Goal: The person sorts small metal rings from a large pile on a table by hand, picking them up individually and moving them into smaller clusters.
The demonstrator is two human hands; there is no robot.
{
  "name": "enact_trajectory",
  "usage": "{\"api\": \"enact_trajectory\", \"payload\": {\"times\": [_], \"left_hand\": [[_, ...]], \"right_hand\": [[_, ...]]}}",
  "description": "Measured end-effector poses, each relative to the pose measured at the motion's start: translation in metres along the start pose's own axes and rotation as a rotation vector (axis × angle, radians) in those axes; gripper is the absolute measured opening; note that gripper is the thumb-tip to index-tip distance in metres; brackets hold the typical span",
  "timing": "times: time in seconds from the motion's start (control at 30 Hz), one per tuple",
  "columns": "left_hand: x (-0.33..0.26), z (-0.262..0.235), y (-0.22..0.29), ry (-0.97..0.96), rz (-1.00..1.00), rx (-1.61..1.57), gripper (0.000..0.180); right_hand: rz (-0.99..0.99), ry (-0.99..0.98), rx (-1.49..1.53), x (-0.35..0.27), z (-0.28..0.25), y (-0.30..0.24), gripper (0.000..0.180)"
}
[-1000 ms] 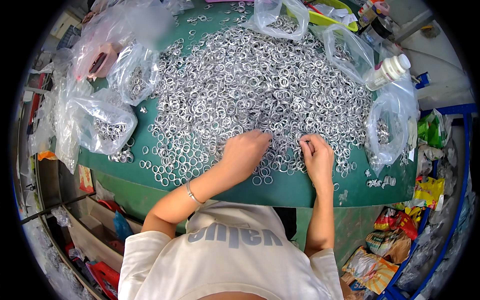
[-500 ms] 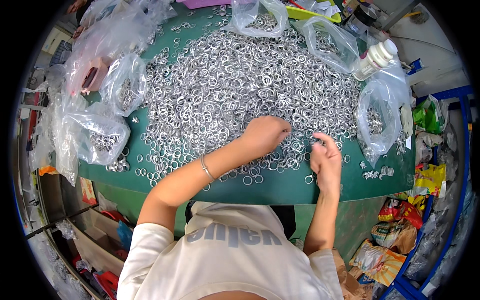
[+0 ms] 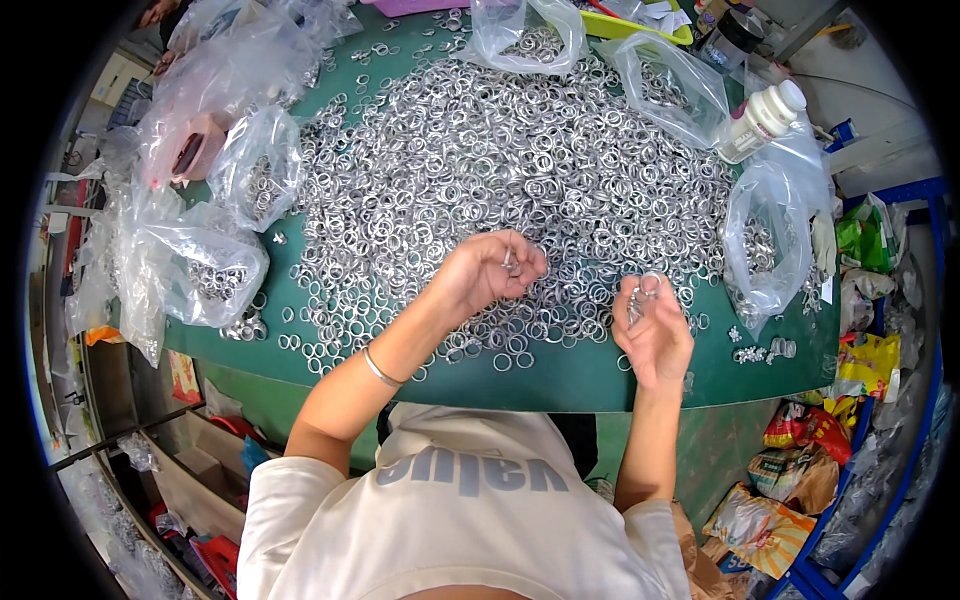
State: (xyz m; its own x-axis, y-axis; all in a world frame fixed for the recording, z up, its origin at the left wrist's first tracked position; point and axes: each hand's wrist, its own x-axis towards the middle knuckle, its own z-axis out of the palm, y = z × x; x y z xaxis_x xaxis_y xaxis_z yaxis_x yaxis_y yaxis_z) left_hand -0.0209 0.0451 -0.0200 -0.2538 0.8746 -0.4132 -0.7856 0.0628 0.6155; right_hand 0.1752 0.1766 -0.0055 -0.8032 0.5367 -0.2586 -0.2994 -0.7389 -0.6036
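Observation:
A wide heap of silver metal rings covers the middle of the green table. Over the near side of the heap, my left hand is turned partly palm up. Its fingers are curled on one or more silver rings. To the right, my right hand is raised palm up above the heap's near right edge. A few silver rings sit in its bent fingers. Exactly how many rings each hand has is hidden by the fingers. The two hands are apart.
Clear plastic bags of rings lie around the heap, including one at the left and one at the right. A white bottle stands back right. Small silver parts lie near the right edge. A pink container is far left.
My left hand has drawn back to the left and rolled palm up, bringing rings into sight. My right hand has turned its palm up, with rings now showing in its fingers.

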Motion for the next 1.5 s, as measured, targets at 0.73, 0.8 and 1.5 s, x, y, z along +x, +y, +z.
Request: {"api": "enact_trajectory", "payload": {"times": [0.73,0.8,1.5], "left_hand": [[0.037,0.02,-0.018,0.012,0.668,1.701,0.009],[0.033,0.016,-0.011,0.065,0.516,1.323,0.007],[0.032,0.01,-0.02,0.268,0.785,1.538,0.016]], "right_hand": [[-0.547,0.088,-2.072,0.04,0.003,0.032,0.011],[-0.462,0.067,-1.584,0.037,-0.002,0.023,0.004],[-0.183,0.227,-1.092,0.054,-0.005,0.03,0.022]]}}
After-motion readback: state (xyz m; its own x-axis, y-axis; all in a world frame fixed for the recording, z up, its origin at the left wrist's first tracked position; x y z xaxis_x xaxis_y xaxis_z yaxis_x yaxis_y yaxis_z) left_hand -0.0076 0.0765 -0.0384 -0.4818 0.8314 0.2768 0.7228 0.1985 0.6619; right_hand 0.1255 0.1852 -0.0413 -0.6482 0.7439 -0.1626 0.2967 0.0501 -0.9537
